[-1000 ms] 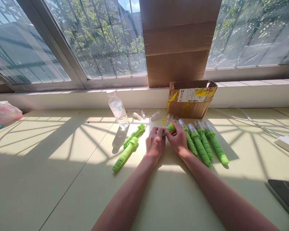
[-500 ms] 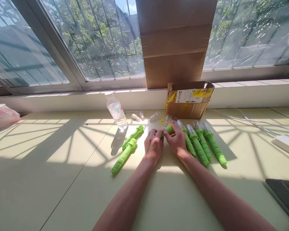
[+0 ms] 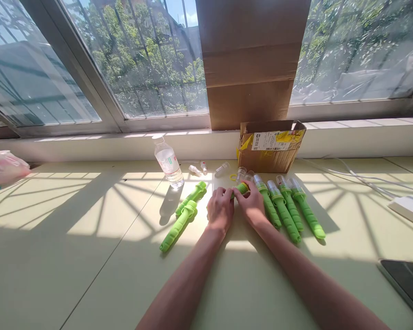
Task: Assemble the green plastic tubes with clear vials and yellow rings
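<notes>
Between my two hands is a green threaded tube (image 3: 240,189), with a yellow-orange ring near its far end. My left hand (image 3: 220,208) is closed round its lower part. Fingers of my right hand (image 3: 250,201) pinch it by the threaded end. To the left lie two green tubes without caps, the nearer one (image 3: 176,229) and the farther one (image 3: 192,197). Several green tubes with clear caps (image 3: 285,217) lie side by side to the right. Beyond my hands are loose clear caps (image 3: 222,169) and a yellow ring (image 3: 232,177).
A water bottle (image 3: 168,164) stands at the back left, beside small white pieces (image 3: 194,170). Behind the capped tubes is an open cardboard box (image 3: 270,158). At the right are cables, a power strip (image 3: 409,207) and a phone (image 3: 406,279); a pink bag (image 3: 7,167) is far left.
The view has shifted a little, so everything appears slightly lower. My right hand's fingers have moved slightly on the tube's threaded end, and the ring there shows more clearly.
</notes>
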The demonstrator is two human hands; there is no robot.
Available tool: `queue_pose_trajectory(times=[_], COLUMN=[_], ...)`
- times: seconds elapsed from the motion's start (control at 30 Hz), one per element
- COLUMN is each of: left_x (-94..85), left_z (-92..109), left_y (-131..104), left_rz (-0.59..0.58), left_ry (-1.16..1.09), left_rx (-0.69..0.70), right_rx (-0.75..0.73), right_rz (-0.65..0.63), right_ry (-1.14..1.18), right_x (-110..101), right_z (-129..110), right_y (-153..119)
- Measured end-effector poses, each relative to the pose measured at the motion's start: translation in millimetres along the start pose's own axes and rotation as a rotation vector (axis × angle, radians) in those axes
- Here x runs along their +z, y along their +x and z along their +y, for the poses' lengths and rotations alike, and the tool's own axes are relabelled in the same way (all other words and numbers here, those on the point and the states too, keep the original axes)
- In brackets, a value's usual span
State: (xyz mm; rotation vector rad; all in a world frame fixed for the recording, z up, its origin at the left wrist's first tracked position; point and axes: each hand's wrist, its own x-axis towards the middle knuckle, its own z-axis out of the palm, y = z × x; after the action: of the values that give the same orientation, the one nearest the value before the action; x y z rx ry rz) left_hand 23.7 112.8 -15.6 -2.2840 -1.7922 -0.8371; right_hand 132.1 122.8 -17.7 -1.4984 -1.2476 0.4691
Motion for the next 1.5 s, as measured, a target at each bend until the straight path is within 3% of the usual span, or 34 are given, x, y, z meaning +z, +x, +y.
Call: queue_pose_trajectory(times=[0.17, 0.37, 0.57, 0.93, 1.17, 1.5], left_x=[-0.3, 0.6, -0.1, -6.1, -5.3, -6.4], left_z=[0.6, 0.9, -0.6, -1.6, -11.6, -12.2], left_y=[1.2, -0.9, -5.1, -13.6, -22.6, -17.6], left_rz=[-0.011, -0.001, 0.004, -0.054, -0.018, -0.029], left_ry=[0.022, 0.018, -0.042, -0.037, 0.043, 0.012], left_rx=[0.004, 0.073, 0.179, 0.168, 0.141, 0.215], right_rx=[0.087, 0.114, 0.126, 0.149, 0.140, 0.309], right_rz=[0.007, -0.078, 0.010, 0.002, -0.068, -0.015], right_ry=[0.065, 0.223, 0.259, 0.265, 0.292, 0.437], right_x=[2.1, -8.9, -17.0, -22.8, -17.6, -17.4], right_z=[-4.4, -1.0, 4.6, 1.9, 6.1, 3.8], right_y=[-5.5, -20.3, -31.1, -34.0, -32.3, -36.8])
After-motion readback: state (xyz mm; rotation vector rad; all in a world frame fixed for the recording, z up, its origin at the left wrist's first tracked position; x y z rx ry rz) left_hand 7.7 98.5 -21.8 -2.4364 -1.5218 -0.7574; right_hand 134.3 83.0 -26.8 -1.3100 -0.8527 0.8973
